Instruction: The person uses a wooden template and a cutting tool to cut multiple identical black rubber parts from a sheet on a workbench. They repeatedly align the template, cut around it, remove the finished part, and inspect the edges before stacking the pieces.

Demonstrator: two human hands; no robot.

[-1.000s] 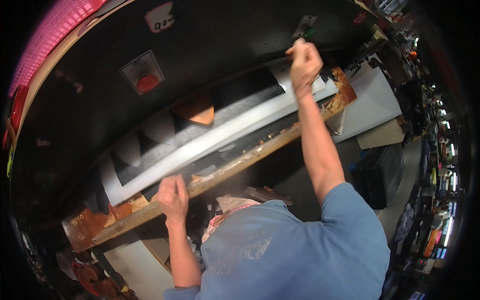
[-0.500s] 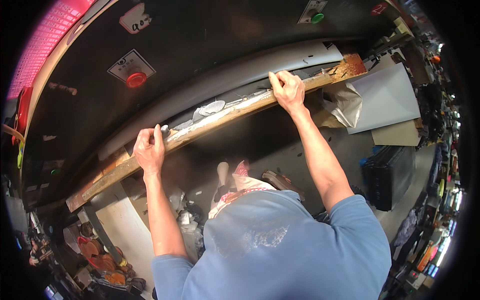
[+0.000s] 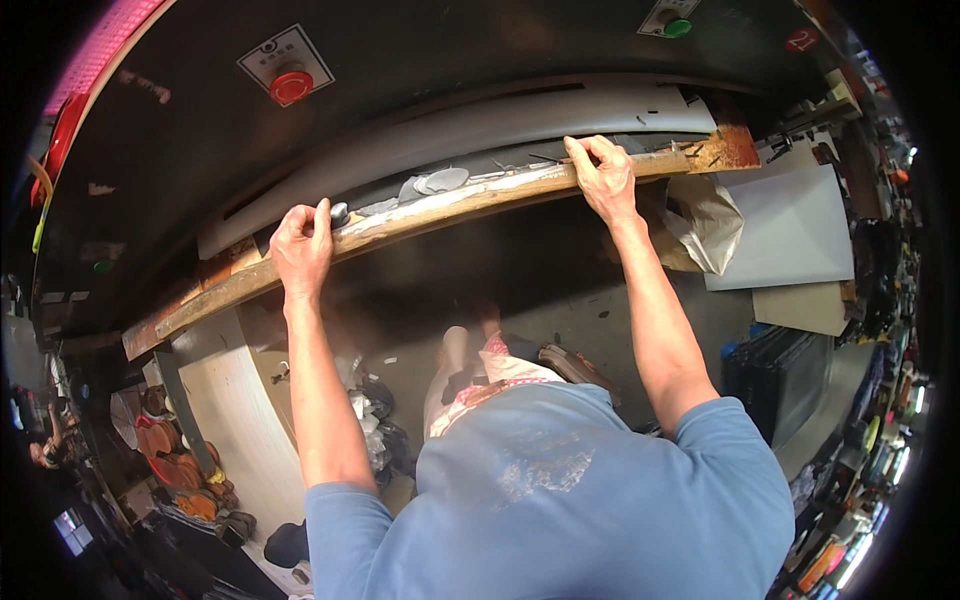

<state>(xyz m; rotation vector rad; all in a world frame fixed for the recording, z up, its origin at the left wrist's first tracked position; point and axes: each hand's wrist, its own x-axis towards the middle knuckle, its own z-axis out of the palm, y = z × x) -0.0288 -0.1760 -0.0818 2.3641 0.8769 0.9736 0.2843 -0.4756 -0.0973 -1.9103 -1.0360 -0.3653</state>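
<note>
My left hand (image 3: 302,245) is at the left part of a worn wooden bar (image 3: 455,208), its thumb and fingertips pinched together. Farther right, my right hand (image 3: 603,178) rests over the same bar, thumb and forefinger also brought together. A dark strip of sheet runs just behind the bar between my hands, but whether my fingers grip its edge is too small to make out. Beyond it lies a pale grey sheet (image 3: 470,135) under the black machine front. Several thin grey offcuts (image 3: 441,182), rounded in shape, lie along the bar between my hands.
On the black machine panel are a red button (image 3: 291,87) and a green button (image 3: 678,28). A crumpled pale bag (image 3: 708,225) hangs beside a white sheet (image 3: 785,225) at right. Dark stacked slabs (image 3: 780,380) stand below. Orange-brown pieces (image 3: 180,455) lie at lower left.
The view has swung slightly, so the machine and bar appear shifted. Both hands keep about the same places along the bar, their fingers still pinched.
</note>
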